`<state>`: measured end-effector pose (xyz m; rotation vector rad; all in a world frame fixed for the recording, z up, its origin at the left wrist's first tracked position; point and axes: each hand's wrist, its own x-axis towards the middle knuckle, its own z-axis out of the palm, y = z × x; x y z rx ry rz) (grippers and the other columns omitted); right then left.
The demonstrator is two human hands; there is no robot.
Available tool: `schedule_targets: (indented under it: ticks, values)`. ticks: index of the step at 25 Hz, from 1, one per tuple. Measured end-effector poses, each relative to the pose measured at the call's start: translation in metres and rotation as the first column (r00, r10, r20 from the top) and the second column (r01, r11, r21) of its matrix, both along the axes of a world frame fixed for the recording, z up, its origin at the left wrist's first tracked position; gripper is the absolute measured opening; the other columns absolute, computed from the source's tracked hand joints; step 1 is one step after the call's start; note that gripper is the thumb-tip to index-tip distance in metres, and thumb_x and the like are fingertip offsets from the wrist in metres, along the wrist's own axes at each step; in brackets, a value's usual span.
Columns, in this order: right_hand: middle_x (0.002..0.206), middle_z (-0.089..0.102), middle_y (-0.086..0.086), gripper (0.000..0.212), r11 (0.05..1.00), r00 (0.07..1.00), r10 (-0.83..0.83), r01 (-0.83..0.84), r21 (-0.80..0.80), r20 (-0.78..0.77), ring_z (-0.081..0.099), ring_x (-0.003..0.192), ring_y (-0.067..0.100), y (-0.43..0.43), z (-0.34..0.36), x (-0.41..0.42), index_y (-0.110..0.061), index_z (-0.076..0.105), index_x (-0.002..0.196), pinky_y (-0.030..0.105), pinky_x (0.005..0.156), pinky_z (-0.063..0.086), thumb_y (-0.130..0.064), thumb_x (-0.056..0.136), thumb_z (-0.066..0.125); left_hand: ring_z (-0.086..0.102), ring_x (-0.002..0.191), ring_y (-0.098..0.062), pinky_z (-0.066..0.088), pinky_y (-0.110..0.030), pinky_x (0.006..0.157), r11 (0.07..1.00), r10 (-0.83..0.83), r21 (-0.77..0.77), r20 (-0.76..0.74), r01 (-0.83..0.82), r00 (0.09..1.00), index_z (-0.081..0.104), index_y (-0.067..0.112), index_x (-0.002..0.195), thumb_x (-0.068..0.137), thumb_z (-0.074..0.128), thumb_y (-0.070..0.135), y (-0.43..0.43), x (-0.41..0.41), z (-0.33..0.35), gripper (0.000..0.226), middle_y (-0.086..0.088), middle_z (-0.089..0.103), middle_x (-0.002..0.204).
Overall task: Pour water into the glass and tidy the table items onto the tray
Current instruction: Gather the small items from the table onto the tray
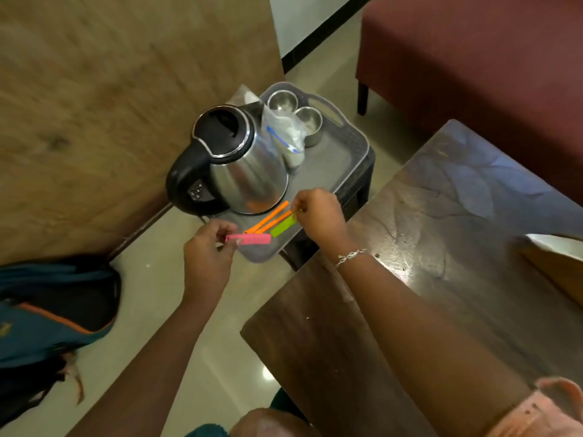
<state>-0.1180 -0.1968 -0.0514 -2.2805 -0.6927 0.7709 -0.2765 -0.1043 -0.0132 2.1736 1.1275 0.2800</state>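
Head view, left hand (206,258): pinching flat pink plastic clip (249,239) at its left end, long axis level over near rim of grey plastic tray (334,171).
Head view, right hand (318,214): nearer, gripping lime-green clip (284,227) beside orange clips (268,219).

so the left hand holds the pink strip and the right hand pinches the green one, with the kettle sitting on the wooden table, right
Not quite. The head view shows the kettle sitting on the grey tray, not the wooden table. The rest holds: the left hand holds the pink strip and the right hand pinches the green one.
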Motion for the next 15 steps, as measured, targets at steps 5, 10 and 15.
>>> schedule_targets:
  ticks: [5, 10, 15]
  values:
    - [0.107, 0.056, 0.025, 0.024, 0.966, 0.979, 0.195, -0.181, -0.184, 0.059, 0.056, 0.098, 0.043, 0.051, -0.025, -0.017, -0.002, 0.063, 0.099, 0.04, 0.081, 0.044, 0.002, 0.082, 0.047, 0.058, 0.081, -0.022, 0.052, -0.039, 0.075, 0.998, -0.057, -0.001, 0.021, 0.057, 0.998, 0.062, 0.001, 0.103, 0.078, 0.063, -0.007, 0.026, -0.002, -0.007, 0.025, -0.015, 0.065, 0.093]
    - [0.106, 0.061, 0.023, 0.021, 0.93, 0.968, 0.235, -0.196, -0.312, 0.092, 0.057, 0.099, 0.041, 0.06, -0.041, -0.025, 0.001, 0.058, 0.099, 0.04, 0.076, 0.044, 0.003, 0.084, 0.044, 0.061, 0.089, -0.024, 0.054, -0.037, 0.078, 0.987, -0.155, 0.045, -0.024, 0.156, 0.988, 0.06, 0.0, 0.111, 0.081, 0.062, -0.005, 0.039, -0.003, -0.018, 0.031, -0.016, 0.065, 0.099]
    - [0.109, 0.06, 0.024, 0.023, 0.917, 0.979, 0.196, -0.163, -0.365, 0.056, 0.056, 0.101, 0.043, 0.063, -0.044, -0.027, 0.003, 0.057, 0.102, 0.042, 0.08, 0.045, 0.005, 0.087, 0.04, 0.062, 0.084, -0.03, 0.049, -0.033, 0.068, 0.961, -0.249, 0.102, -0.092, 0.257, 0.964, 0.063, 0.002, 0.098, 0.081, 0.062, -0.003, 0.042, 0.006, -0.024, 0.018, -0.017, 0.065, 0.092]
